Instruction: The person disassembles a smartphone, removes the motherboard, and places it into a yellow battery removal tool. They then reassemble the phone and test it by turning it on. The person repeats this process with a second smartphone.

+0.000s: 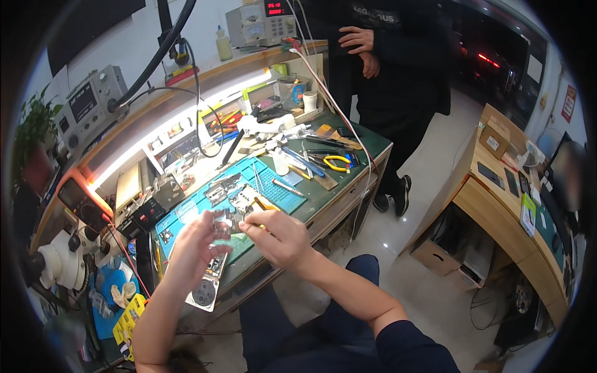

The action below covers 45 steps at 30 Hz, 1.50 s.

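Observation:
My left hand [198,242] has its thumb and fingers around a small, shiny, partly see-through part [224,222], whose exact kind I cannot make out. Over the same part, my right hand [278,237] pinches its thumb and forefinger together. A thin amber-yellow piece [264,204] shows just above those fingers; whether they grip it is unclear. Below my left hand lies an opened phone-like body [205,293] with a round dark disc, partly covered by the hand. Beyond both hands, circuit-board pieces [222,189] and a pen-shaped tool [288,187] rest on a blue work mat [283,200].
Yellow-handled pliers [337,163], a white bottle [280,163] and several tools crowd the bench's far right. At left are a multimeter [81,202] and a white microscope [61,264]. A power supply [261,25] sits on the shelf. Another person [398,68] stands beyond the bench.

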### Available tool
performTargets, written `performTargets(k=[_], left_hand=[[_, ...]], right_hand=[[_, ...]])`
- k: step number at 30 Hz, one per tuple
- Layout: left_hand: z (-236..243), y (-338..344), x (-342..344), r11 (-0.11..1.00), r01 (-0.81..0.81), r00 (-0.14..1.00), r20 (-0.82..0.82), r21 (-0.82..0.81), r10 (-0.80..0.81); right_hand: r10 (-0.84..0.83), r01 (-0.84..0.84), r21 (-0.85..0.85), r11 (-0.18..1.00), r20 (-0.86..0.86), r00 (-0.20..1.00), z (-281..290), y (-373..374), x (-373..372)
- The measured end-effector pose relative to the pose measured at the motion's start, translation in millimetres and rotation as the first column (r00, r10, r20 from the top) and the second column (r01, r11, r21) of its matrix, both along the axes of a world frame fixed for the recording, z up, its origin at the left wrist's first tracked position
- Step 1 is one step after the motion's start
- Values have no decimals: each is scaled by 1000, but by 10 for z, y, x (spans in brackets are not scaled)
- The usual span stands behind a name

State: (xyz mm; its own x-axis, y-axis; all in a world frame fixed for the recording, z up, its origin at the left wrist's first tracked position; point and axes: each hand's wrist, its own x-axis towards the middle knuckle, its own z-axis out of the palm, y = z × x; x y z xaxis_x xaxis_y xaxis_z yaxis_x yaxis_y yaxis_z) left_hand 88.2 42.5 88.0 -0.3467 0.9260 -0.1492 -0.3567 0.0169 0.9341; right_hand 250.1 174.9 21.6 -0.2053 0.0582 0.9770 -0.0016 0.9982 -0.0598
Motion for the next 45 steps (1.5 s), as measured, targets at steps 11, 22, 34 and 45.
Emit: performTargets(k=[11, 22, 34, 45], left_hand=[[-104, -119, -346, 977, -182, -43, -993, 113, 107], [-515, -40, -332, 955, 284, -120, -991, -90, -57], [-577, 24, -358, 942, 296, -289, -955, -157, -68], [-407, 55, -343, 934, 270, -330, -933, -235, -140]], right_hand=[[36, -31, -19, 999, 329, 944, -372, -53, -119], [-61, 50, 35, 998, 553, 831, -426, 27, 80], [69, -13, -85, 996, 709, 702, -159, 138, 49], [12, 33, -34, 999, 856, 516, -74, 171, -9]])
